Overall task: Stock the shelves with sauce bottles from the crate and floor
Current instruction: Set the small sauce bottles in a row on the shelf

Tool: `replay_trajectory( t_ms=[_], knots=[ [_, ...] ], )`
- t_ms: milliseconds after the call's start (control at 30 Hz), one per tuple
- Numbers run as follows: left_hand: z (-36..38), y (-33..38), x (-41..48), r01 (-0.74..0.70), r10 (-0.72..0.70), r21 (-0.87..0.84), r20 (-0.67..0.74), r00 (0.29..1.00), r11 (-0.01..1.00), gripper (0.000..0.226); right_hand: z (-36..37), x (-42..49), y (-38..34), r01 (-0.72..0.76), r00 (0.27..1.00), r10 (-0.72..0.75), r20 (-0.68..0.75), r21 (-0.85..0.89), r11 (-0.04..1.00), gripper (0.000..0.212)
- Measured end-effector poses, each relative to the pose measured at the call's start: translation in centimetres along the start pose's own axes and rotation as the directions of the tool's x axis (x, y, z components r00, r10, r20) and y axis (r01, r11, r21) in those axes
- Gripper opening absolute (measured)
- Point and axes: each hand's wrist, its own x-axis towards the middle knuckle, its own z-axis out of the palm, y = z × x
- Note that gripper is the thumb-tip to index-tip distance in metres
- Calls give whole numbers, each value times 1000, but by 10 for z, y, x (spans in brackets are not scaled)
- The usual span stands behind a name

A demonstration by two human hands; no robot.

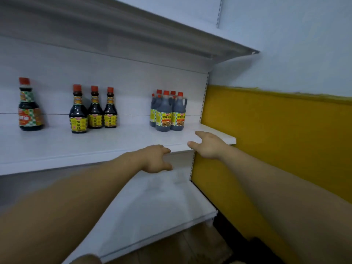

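Observation:
A white middle shelf carries dark sauce bottles with red caps. A cluster of several handled jugs stands at its right end. Three yellow-labelled bottles stand in the middle, and one bottle with a checked label stands at the left. My left hand hovers in front of the shelf's front edge with loose fingers, holding nothing. My right hand reaches over the shelf's right front corner, fingers extended, empty, a short way in front of the jugs. No crate is in view.
An upper shelf overhangs the bottles. A bare lower shelf lies beneath my arms. A yellow panel closes the right side below a pale wall. Brown floor shows at the bottom.

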Motion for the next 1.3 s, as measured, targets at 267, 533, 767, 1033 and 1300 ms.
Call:
replay_trajectory(
  t_ms=[267, 533, 767, 1033, 1300],
  knots=[
    [17, 92, 29, -294, 295, -22, 73, 953, 955, 75, -30, -75, 72, -292, 955, 290, -56, -36, 956, 75],
    [49, 194, 48, -515, 523, -96, 205, 827, 852, 77, -56, -153, 136, -569, 820, 561, -111, -51, 821, 74],
    [91, 281, 33, -678, 671, -109, 324, 667, 727, 74, -58, -246, 180, -730, 682, 719, -134, -55, 682, 74],
    [197, 337, 36, -760, 698, -14, 407, 589, 650, 82, -23, -304, 246, -829, 558, 829, -41, 11, 558, 76],
    [295, 287, 95, -534, 467, -140, 695, 547, 834, 78, 87, -284, 307, -838, 540, 799, 264, 82, 539, 79]
  ],
)
